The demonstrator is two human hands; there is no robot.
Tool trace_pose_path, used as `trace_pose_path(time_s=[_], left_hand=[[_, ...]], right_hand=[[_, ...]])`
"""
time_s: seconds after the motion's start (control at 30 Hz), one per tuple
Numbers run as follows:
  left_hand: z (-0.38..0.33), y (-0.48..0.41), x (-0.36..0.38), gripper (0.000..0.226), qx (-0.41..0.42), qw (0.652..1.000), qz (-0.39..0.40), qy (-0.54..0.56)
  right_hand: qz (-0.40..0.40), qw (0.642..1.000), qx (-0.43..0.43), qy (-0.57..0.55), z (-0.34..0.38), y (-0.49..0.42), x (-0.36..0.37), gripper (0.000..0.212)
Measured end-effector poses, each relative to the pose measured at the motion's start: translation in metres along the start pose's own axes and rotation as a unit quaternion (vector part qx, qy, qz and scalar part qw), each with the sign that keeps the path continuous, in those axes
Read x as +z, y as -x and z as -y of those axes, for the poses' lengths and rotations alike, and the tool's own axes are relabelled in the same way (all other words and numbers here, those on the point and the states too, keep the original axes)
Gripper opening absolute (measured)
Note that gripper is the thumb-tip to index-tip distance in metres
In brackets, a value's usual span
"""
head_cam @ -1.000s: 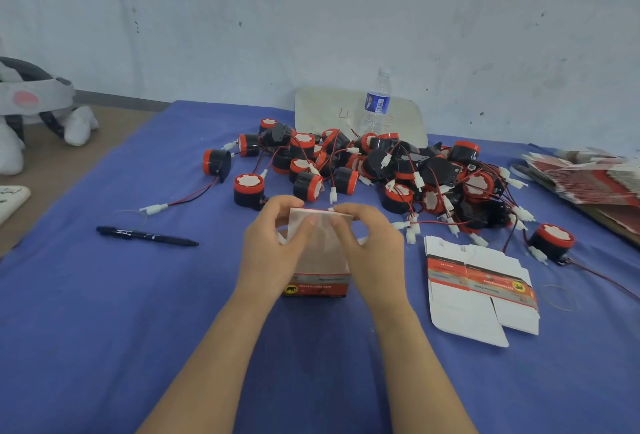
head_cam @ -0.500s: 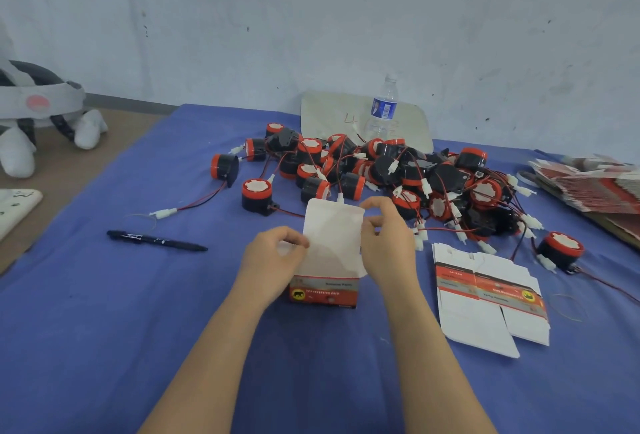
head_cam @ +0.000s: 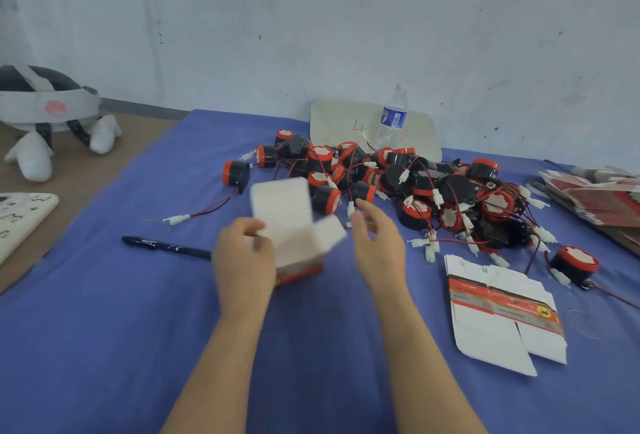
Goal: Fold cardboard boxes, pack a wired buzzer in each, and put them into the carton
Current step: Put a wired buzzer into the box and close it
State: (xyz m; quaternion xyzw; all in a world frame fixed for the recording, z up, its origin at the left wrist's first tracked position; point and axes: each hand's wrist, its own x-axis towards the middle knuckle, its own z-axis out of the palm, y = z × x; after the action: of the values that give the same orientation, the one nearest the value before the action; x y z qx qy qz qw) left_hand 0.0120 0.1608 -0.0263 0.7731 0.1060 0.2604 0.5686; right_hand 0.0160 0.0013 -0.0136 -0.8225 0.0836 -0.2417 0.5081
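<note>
A blue cloth (head_cam: 104, 347) covers the table and carries everything else. Across its far middle sprawls a heap of wired buzzers (head_cam: 433, 188), black bodies with red caps, their red and black leads and white plugs tangled together. At the right edge lies a fanned stack of flat boxes (head_cam: 595, 198) printed red and white. Off the cloth at the far left sits a grey and white headset (head_cam: 45, 104). A white board (head_cam: 339, 122) leans on the wall behind the heap. One flat box blank (head_cam: 502, 316), white with a red band, lies on the cloth to the right of the arms. The folded box (head_cam: 287, 226) stands upright on the cloth just in front of the heap, between the two hands, its top lid raised and a side flap sticking out to the right; it is blurred. The left hand (head_cam: 242, 260) grips its left side with curled fingers. The right hand (head_cam: 377, 243) hovers just right of the flap, apart from it, fingers loosely bent and holding nothing. A clear water bottle (head_cam: 393, 118) stands before the board. A black pen (head_cam: 166, 245) lies left of the left hand. A lone buzzer (head_cam: 575, 264) sits near the blank's far right corner
</note>
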Motion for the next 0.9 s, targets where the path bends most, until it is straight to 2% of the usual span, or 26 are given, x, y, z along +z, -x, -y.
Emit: trace_pose_path(time_s=[0.07,0.17,0.23,0.33,0.4,0.47,0.6,0.67,0.77,0.83,0.9], left_hand=[[0.005,-0.011,-0.010,0.028,-0.069,0.989,-0.118,0.055],[0.008,-0.020,-0.019,0.029,-0.168,0.942,-0.214,0.197],[0.009,-0.020,-0.022,0.026,-0.187,0.921,-0.241,0.243],[0.011,-0.022,-0.025,0.026,-0.201,0.901,-0.265,0.278],[0.011,-0.024,-0.025,0.029,-0.202,0.895,-0.274,0.288],[0.010,-0.025,-0.024,0.031,-0.199,0.895,-0.276,0.289],[0.006,-0.023,-0.018,0.032,-0.204,0.898,-0.264,0.286],[0.004,-0.022,-0.017,0.030,-0.196,0.904,-0.254,0.282],[0.003,-0.020,-0.013,0.030,-0.155,0.931,-0.215,0.250],[0.001,-0.015,-0.004,0.032,-0.122,0.958,-0.158,0.206],[-0.003,-0.008,0.006,0.032,-0.087,0.978,-0.088,0.166]], right_hand=[[-0.005,1.000,0.007,-0.018,0.008,-0.003,0.023,0.032],[0.123,0.992,-0.001,0.041,0.015,-0.007,0.068,0.039],[0.173,0.980,-0.044,0.086,0.020,-0.012,0.097,0.048],[0.207,0.954,-0.097,0.195,0.025,-0.023,0.130,0.058],[0.244,0.926,-0.091,0.272,0.024,-0.031,0.144,0.058],[0.257,0.914,-0.074,0.306,0.024,-0.036,0.153,0.052],[0.135,0.942,-0.106,0.289,0.023,-0.034,0.154,0.020],[0.105,0.958,-0.113,0.242,0.020,-0.032,0.144,0.021],[0.025,0.995,-0.076,0.052,0.023,-0.035,0.105,0.039],[-0.076,0.992,-0.086,-0.049,0.031,-0.040,0.066,0.059],[-0.158,0.977,-0.090,-0.111,0.040,-0.040,0.027,0.068]])
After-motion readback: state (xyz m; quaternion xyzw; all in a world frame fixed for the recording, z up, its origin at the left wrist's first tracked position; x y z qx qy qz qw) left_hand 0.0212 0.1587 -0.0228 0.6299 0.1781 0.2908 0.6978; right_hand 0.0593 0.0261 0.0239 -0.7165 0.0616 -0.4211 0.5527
